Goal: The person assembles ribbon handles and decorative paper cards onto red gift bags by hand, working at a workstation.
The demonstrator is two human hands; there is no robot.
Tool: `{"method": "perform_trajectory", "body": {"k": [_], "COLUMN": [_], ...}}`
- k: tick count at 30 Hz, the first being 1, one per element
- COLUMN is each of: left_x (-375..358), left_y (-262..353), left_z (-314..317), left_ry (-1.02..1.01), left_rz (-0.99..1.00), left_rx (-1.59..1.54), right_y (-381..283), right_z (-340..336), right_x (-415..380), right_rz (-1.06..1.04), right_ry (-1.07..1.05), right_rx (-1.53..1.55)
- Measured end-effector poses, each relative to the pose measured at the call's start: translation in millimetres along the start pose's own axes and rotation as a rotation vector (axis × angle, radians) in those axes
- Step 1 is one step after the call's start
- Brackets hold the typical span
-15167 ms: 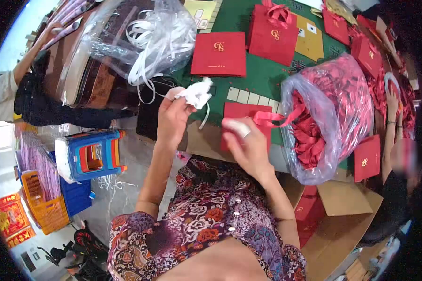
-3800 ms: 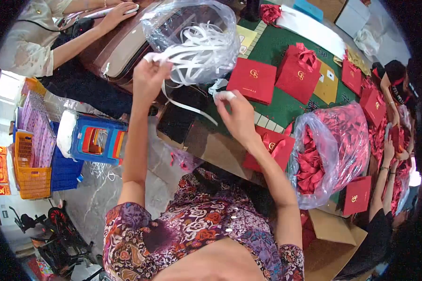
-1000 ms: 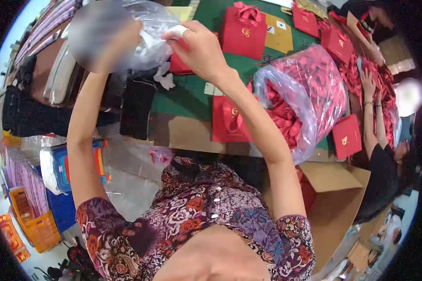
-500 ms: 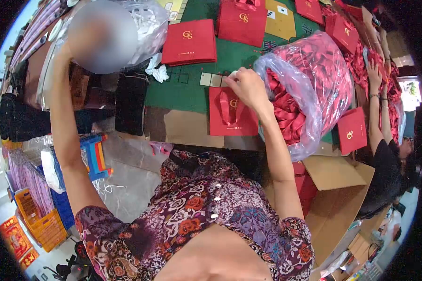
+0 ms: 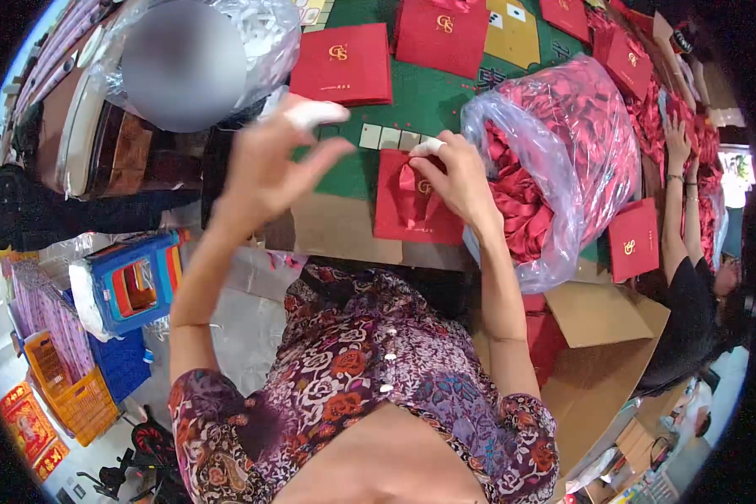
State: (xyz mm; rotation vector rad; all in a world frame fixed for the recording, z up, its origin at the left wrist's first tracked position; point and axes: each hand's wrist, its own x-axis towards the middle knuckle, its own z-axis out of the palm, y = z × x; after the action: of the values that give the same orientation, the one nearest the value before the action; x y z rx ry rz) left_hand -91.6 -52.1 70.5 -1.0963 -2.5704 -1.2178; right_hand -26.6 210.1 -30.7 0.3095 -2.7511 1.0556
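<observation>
A red paper bag (image 5: pixel 395 220) with a red ribbon and gold lettering lies near the table's front edge. My right hand (image 5: pixel 460 181) pinches the ribbon (image 5: pixel 406 181) at the bag's top; a white covering wraps one fingertip. Left of the bag, my left hand (image 5: pixel 281 168) hangs over the table, blurred, thumb and fingers apart, also with a white fingertip covering. Small pale cards (image 5: pixel 380 136) lie in a row just behind the bag. To its right is a clear plastic bag full of red ribbons (image 5: pixel 575 126).
Stacked red bags (image 5: pixel 344 63) stand at the back. A blurred round patch covers part of a plastic bag of white pieces (image 5: pixel 265 29). An open cardboard box (image 5: pixel 605 370) sits at the right front. A co-worker's arms (image 5: pixel 676 193) reach in at far right.
My left hand has come from the far left, by the bag of white pieces, toward the red bag. My right hand has shifted slightly down and right, at the bag's top.
</observation>
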Motion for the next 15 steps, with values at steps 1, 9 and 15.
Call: {"method": "perform_trajectory", "body": {"k": [1,9,15], "left_x": [-4,-32,-50], "left_y": [-5,-22,-20], "left_z": [28,121,135], "left_ry": [-0.058,-0.081,-0.036], "left_rz": [-0.066,-0.163,-0.088], "left_rx": [-0.038,-0.161,-0.074], "right_y": [-6,-17,-11], "right_z": [-3,-7,-10], "right_x": [-3,-29,-29], "right_rz": [0.006,0.116,0.244], "right_ry": [0.042,0.097,-0.087], "right_rx": [0.017,0.065,0.051]}}
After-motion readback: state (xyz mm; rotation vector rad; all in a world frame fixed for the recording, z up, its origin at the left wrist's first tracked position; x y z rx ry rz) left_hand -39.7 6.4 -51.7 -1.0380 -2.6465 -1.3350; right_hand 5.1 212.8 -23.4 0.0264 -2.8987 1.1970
